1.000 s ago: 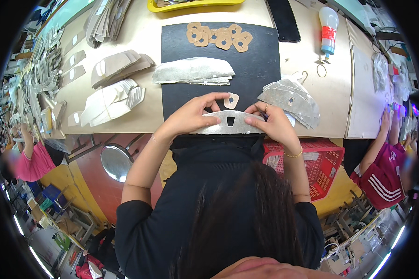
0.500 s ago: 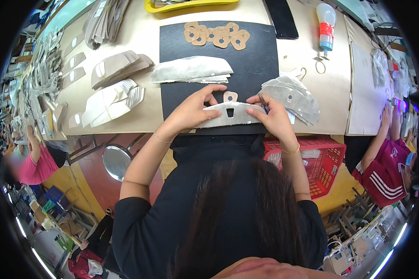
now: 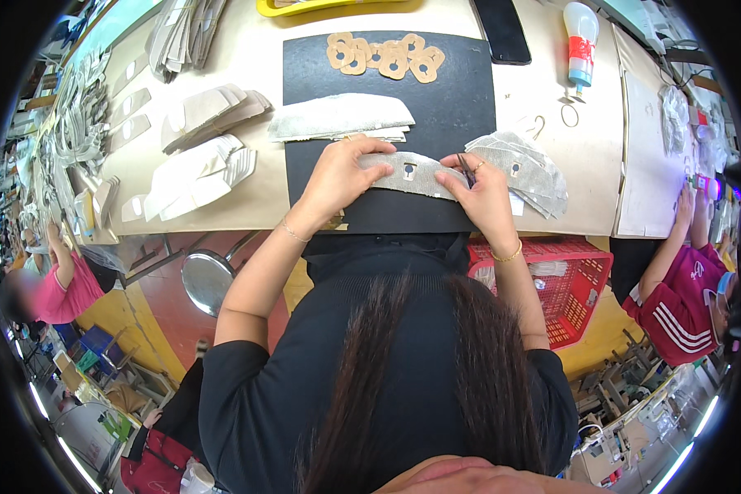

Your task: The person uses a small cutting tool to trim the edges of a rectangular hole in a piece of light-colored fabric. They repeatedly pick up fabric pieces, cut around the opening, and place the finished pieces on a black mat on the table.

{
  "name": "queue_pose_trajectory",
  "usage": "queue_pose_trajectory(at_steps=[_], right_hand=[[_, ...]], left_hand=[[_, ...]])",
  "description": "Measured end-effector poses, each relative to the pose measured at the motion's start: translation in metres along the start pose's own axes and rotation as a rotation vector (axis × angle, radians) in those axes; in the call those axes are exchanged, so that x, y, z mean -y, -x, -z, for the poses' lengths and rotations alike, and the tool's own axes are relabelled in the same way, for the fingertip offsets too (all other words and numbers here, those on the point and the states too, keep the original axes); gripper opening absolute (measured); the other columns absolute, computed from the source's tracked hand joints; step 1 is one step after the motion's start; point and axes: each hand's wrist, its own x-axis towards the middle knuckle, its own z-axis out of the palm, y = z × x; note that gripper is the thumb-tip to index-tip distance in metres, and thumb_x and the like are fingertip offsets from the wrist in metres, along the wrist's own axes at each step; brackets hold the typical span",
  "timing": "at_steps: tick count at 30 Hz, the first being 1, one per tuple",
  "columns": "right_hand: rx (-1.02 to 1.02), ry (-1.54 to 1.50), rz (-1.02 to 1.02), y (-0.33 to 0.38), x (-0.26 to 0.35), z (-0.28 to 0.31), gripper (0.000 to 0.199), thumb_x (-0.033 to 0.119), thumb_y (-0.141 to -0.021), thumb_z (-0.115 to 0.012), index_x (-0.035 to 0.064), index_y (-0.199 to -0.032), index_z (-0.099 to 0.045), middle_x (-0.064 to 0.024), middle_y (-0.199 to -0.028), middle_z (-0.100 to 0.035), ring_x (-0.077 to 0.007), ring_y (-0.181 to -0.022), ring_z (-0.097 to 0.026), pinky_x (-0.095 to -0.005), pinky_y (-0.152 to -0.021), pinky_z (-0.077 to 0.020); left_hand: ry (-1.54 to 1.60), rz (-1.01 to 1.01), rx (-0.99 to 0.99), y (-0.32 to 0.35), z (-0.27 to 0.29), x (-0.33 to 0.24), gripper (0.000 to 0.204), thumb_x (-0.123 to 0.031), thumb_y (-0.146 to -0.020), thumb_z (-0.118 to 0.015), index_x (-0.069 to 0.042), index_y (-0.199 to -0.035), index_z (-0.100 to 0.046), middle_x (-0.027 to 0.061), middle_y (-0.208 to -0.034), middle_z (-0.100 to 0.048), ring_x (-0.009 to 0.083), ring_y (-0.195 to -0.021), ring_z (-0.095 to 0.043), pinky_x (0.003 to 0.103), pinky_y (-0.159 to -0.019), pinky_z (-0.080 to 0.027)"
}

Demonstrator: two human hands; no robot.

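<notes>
A curved grey fabric-like piece (image 3: 431, 179) is stretched between my hands over the black mat (image 3: 453, 99). My left hand (image 3: 343, 171) pinches its left end between thumb and fingers. At its right end my right hand (image 3: 482, 188) grips it, with a slim dark pointed tool (image 3: 467, 170) also held among the fingers. A small opening with a keyhole-like shape shows in the piece's middle. Beyond it lies a stack of similar grey pieces (image 3: 342, 117). Right of my right hand is a fanned stack of grey pieces with holes (image 3: 525, 171).
Several small tan pieces with holes (image 3: 393, 61) lie at the mat's far end. Piles of pale pieces (image 3: 202, 179) occupy the left side. A phone (image 3: 502, 33), a bottle (image 3: 581, 45) and a yellow tray (image 3: 337, 8) are farther back. A red crate (image 3: 580, 296) stands below the table edge.
Both hands have moved the grey piece slightly away from me. The tan tab that stuck out past its far edge no longer shows there, and the middle opening now looks smaller and keyhole-shaped.
</notes>
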Motion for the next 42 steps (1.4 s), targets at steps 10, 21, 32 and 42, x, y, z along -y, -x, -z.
queue_pose_trajectory(at_steps=[10,21,32,42], right_hand=[[0.004,-0.028,-0.027,0.000,0.000,0.000,0.024,0.017,-0.081,-0.077,0.0013,-0.097,-0.070,-0.0089,-0.084,-0.068,-0.0160,-0.076,-0.063,-0.0287,-0.071,-0.0489],[0.028,-0.029,-0.048,-0.003,0.001,0.000,0.024,0.018,-0.081,-0.077,0.0012,-0.097,-0.070,-0.0099,-0.083,-0.069,-0.0178,-0.075,-0.064,-0.0297,-0.071,-0.0494],[0.057,-0.019,-0.056,-0.005,0.003,0.003,0.023,0.017,-0.082,-0.073,0.0010,-0.097,-0.069,-0.0152,-0.085,-0.067,-0.0278,-0.080,-0.065,-0.0354,-0.073,-0.0494],[0.068,-0.002,-0.079,-0.007,0.003,0.003,0.023,0.018,-0.082,-0.073,0.0015,-0.097,-0.069,-0.0154,-0.087,-0.068,-0.0292,-0.082,-0.066,-0.0360,-0.076,-0.0499]], left_hand=[[0.002,0.031,0.010,-0.001,-0.001,0.003,0.026,-0.014,-0.080,-0.074,-0.004,-0.104,-0.072,0.0142,-0.106,-0.070,0.0304,-0.101,-0.066,0.035,-0.090,-0.050],[-0.012,-0.008,-0.011,-0.001,-0.002,0.008,0.027,-0.014,-0.082,-0.075,-0.005,-0.107,-0.072,0.0081,-0.098,-0.068,0.0161,-0.077,-0.062,0.028,-0.067,-0.049],[-0.013,0.019,-0.012,0.000,-0.002,0.006,0.027,-0.014,-0.081,-0.075,-0.004,-0.106,-0.072,0.0079,-0.095,-0.068,0.0164,-0.075,-0.062,0.028,-0.066,-0.049],[-0.011,0.048,-0.013,0.000,-0.001,0.002,0.026,-0.013,-0.079,-0.075,-0.004,-0.104,-0.072,0.0140,-0.101,-0.070,0.0306,-0.097,-0.067,0.036,-0.086,-0.051]])
